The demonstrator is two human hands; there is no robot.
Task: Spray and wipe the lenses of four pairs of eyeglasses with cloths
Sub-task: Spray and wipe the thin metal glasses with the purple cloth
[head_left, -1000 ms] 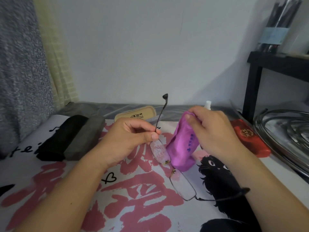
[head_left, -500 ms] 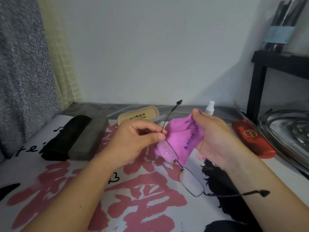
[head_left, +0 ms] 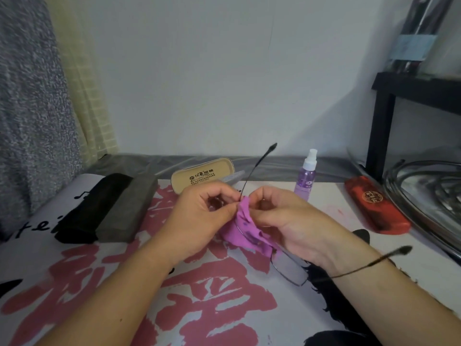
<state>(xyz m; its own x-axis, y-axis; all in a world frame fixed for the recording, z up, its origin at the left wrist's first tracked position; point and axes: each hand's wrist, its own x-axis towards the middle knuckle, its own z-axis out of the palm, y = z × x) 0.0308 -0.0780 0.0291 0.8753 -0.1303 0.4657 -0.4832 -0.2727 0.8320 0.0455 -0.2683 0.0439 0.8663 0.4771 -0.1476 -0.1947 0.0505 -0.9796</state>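
Note:
A thin-framed pair of eyeglasses [head_left: 289,269] hangs in the air over the table, temples spread. My left hand [head_left: 199,221] pinches the frame at the far lens's hinge. My right hand [head_left: 284,218] pinches a purple cloth [head_left: 245,232] wrapped around that far lens, which is hidden by the cloth. The near lens is bare below my right wrist. A purple spray bottle [head_left: 306,177] with a white nozzle stands behind my right hand.
A tan eyeglass case [head_left: 202,177], a black case [head_left: 93,207] and a grey case [head_left: 128,208] lie at the back left. A red case [head_left: 376,204] lies at the right beside metal trays [head_left: 429,193]. A black shelf [head_left: 381,126] rises at the right.
My right hand has brought the purple cloth over the far lens and now pinches it there. The glasses shifted slightly, with the near temple swinging right.

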